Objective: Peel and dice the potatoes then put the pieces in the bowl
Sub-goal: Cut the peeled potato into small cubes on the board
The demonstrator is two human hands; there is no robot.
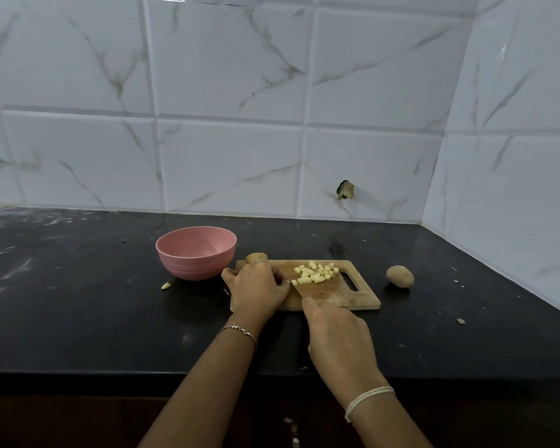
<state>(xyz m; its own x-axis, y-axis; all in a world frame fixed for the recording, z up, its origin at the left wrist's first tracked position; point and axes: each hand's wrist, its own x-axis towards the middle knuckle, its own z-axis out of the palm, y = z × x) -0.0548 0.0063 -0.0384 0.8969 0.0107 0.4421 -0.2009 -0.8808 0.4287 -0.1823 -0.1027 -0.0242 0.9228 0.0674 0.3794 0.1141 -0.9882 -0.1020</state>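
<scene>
Right hand [338, 334] nearest the lens, thread band at the wrist: gripped with it the knife [299, 291], handle hidden in curled fingers, blade down on the cutting board [353, 297]. Rested the left hand [256, 287] knuckles-up on the board's left end, fingertips bent down beside the blade; could not tell whether anything lay under them. Saw diced potato pieces [316, 273] heaped on the board just beyond the blade, and the pink bowl [194, 268] just left of the board. Found an unpeeled potato [256, 257] at the board's far left corner behind the left hand, a second potato [400, 276] on the black counter [78, 302] right of the board, and a stray piece [166, 285] on the counter near the bowl.
</scene>
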